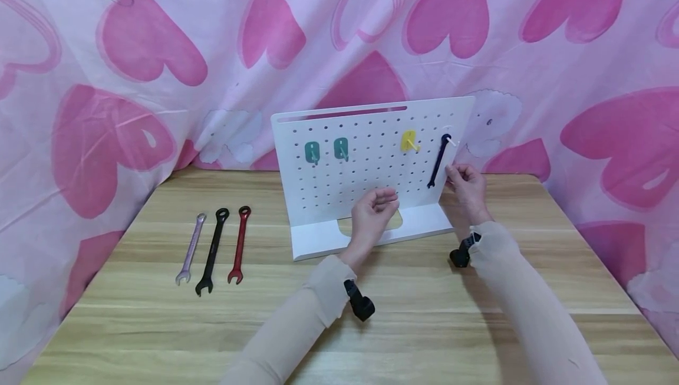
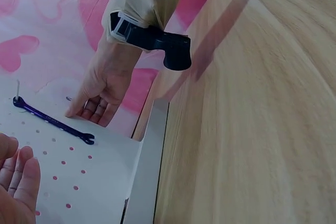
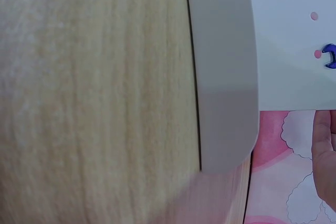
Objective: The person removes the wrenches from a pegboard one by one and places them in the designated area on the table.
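The blue wrench [image 1: 439,161] hangs on the board [image 1: 379,164], its ring over the white hook [image 1: 451,141] near the right edge and its forked end down, tilted to the left. The right hand [image 1: 468,189] is beside it at that edge, thumb and fingers seeming to pinch the board rather than the wrench. The left hand [image 1: 371,214] hovers before the board, fingers loosely bent, holding nothing.

The yellow hook [image 1: 408,141] and two green hooks, the outer one [image 1: 312,152] and the inner one [image 1: 341,149], carry nothing. On the counter [image 1: 132,326], left of the board, lie the purple wrench [image 1: 191,249], the black wrench [image 1: 214,250] and the red wrench [image 1: 241,244], side by side, rings away from the person.

The step in hand looks like settling the blue wrench while the board is steadied. The next move probably calls for freeing the right hand, lifting another wrench and lining its ring up with a bare hook.
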Demonstrator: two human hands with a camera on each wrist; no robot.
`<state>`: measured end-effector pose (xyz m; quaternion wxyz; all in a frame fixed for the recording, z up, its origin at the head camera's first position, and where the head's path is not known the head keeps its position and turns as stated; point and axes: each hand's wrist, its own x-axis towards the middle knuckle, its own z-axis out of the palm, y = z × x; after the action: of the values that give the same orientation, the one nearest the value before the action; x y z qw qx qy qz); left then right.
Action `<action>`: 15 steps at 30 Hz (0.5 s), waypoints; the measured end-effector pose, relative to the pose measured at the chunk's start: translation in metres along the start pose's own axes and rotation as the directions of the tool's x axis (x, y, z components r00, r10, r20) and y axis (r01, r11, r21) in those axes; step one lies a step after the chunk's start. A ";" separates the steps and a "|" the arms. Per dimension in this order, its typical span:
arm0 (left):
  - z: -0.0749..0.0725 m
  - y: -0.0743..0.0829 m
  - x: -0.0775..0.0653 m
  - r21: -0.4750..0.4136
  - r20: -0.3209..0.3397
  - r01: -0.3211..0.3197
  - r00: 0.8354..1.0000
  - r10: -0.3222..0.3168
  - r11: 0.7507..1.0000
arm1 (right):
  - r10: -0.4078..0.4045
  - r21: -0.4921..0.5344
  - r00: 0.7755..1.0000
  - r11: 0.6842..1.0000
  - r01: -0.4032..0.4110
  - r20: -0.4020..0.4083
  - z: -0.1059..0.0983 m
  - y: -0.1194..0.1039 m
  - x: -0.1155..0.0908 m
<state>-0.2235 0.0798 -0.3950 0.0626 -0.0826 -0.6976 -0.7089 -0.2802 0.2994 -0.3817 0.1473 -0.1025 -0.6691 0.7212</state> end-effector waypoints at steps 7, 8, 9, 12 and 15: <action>0.011 0.000 0.006 0.018 0.020 0.007 1.000 -0.008 1.000 | 0.021 -0.026 1.000 0.999 -0.020 0.011 -0.001 0.000 -0.001; 0.012 0.000 0.007 0.018 0.024 0.012 1.000 -0.012 1.000 | 0.021 -0.024 1.000 0.999 -0.020 0.010 -0.001 0.000 0.000; 0.014 -0.001 0.008 0.020 0.025 0.016 1.000 -0.016 1.000 | 0.019 -0.024 1.000 1.000 -0.019 0.010 -0.001 0.001 0.000; 0.018 -0.001 0.011 0.016 0.025 0.020 0.999 -0.021 1.000 | 0.017 -0.005 1.000 1.000 -0.017 0.005 -0.002 0.003 0.003; 0.024 -0.001 0.015 0.021 0.016 0.001 1.000 -0.002 1.000 | 0.020 0.002 1.000 1.000 -0.020 0.000 -0.002 0.004 0.004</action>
<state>-0.2375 0.1037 -0.3931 0.0572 -0.0872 -0.7054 -0.7011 -0.2838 0.3025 -0.3859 0.1402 -0.1093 -0.6673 0.7232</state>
